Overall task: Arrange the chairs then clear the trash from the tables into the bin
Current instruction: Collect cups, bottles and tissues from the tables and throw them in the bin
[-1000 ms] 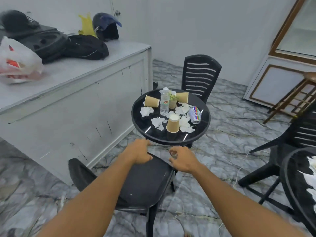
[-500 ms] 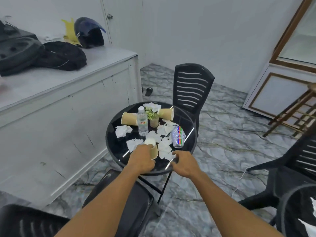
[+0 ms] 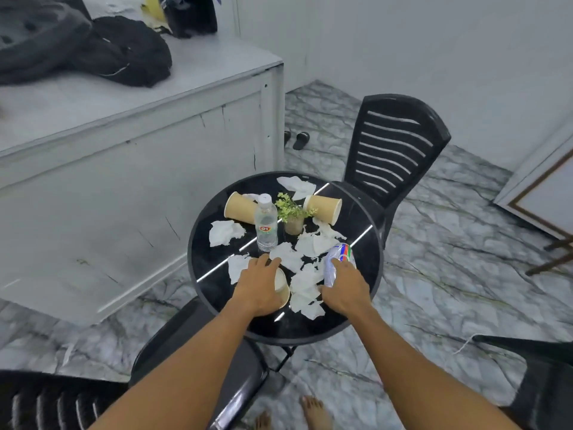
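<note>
Left hand (image 3: 259, 287) still wrapped round paper cup (image 3: 281, 288); right hand (image 3: 342, 287) now gripping can (image 3: 338, 262), earlier empty

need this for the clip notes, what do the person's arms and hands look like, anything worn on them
Both forearms are bare all the way to the bottom edge of the head view; no sleeve shows. The left hand and right hand wear no gloves, and no watch, ring, bracelet or marking is visible on either hand or wrist. Fine detail on the fingers is too blurred to rule out something small.
</note>
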`<state>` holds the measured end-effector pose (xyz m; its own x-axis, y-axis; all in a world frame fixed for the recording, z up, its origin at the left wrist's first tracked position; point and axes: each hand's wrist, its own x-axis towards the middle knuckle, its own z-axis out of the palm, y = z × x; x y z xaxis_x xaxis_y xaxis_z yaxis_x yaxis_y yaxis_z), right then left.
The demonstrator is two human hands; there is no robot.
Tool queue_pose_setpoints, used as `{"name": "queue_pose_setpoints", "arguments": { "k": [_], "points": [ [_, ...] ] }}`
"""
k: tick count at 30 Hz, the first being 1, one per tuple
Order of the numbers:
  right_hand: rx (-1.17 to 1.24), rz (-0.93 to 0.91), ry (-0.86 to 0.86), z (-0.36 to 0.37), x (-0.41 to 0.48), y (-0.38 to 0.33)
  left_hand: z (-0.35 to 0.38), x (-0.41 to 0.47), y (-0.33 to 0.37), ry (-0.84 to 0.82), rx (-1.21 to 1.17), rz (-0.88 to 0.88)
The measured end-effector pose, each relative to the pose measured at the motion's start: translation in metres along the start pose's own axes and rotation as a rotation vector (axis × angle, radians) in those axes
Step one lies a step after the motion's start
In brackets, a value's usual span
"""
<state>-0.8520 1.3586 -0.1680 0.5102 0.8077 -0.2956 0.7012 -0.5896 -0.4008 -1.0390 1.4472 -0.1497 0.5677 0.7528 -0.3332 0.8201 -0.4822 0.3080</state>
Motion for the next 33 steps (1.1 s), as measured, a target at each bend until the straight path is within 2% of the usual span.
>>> {"name": "queue_pose_setpoints", "arguments": {
  "k": [7, 12, 22, 26, 33],
  "points": [
    [-0.057, -0.019, -0.033, 0.013, 0.055, 0.025, 0.017, 0.017, 0.021, -0.046, -0.051, -0.164],
    [-0.065, -0.023, -0.075, 0.021, 0.064, 0.041, 0.029, 0.028, 0.037, 0.003, -0.084, -0.241],
    [0.203, -0.050, -0.028, 0.015, 0.060, 0.048, 0.017, 0.019, 0.041, 0.076, -0.099, -0.358],
    [0.187, -0.215, 0.014, 0.005, 0.037, 0.028, 0.003, 0.005, 0.033, 0.141, -0.104, -0.385],
    [0.205, -0.638, -0.089, 0.026, -0.026, -0.072, -0.037, -0.077, -0.008, 0.327, -0.146, -0.492]
  ]
}}
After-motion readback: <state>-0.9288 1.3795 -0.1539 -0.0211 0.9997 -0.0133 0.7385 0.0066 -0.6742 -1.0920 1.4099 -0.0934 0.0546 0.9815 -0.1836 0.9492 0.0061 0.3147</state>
